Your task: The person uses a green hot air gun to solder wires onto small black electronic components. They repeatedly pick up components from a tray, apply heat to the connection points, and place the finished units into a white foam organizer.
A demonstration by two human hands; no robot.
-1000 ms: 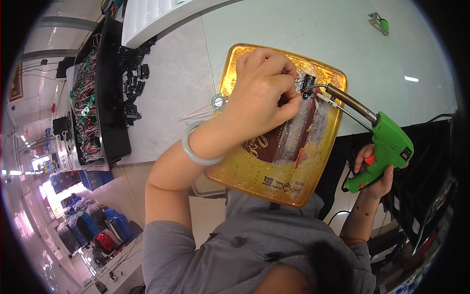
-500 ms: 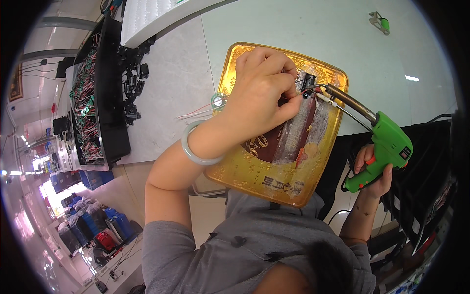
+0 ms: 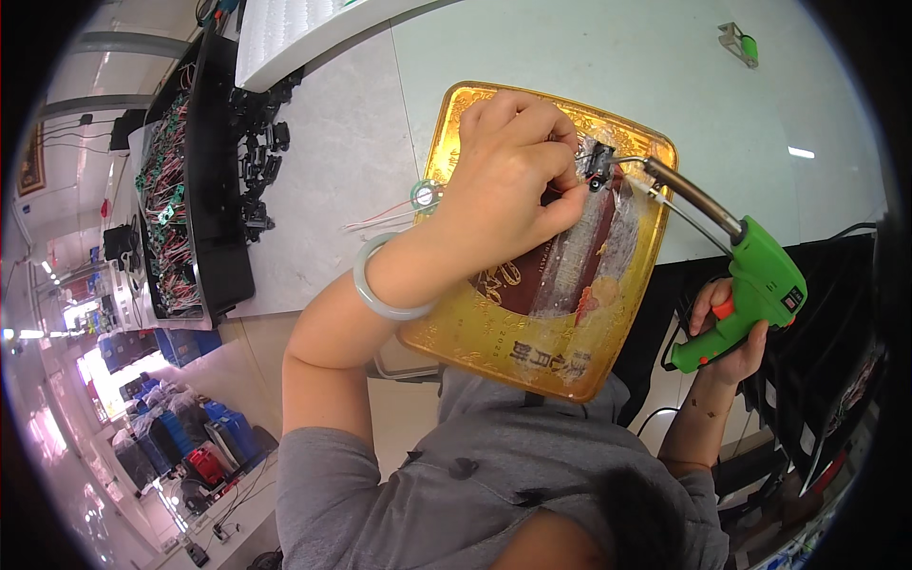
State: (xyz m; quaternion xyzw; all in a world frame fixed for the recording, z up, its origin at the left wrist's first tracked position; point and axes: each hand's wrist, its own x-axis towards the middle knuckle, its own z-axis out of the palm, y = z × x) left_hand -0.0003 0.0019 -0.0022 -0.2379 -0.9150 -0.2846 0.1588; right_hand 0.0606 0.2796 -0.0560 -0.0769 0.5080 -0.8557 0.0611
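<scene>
My right hand [image 3: 727, 337] grips a green soldering gun [image 3: 760, 280] by its handle, a finger at the orange trigger. Its hot tip and solder feed tube point left, just right of a small black part [image 3: 598, 167] on a golden tin lid [image 3: 475, 351]. Above the lid, my left hand [image 3: 522, 161] is closed, thumb and fingers pinching what looks like a thin wire at the part's left side. The fingers hide most of that wire. Beside my left wrist lies a small round green board [image 3: 425, 196] with red and white wires.
At the left stands a black bin [image 3: 214, 180] full of green boards and red wires, with several black parts [image 3: 261, 171] along it. A white foam tray [image 3: 294, 38] is at the back left. A small metal-and-green holder [image 3: 739, 46] lies at the far right.
The soldering gun has shifted slightly right, taking its tip off the black part. My left hand stays nearly still.
</scene>
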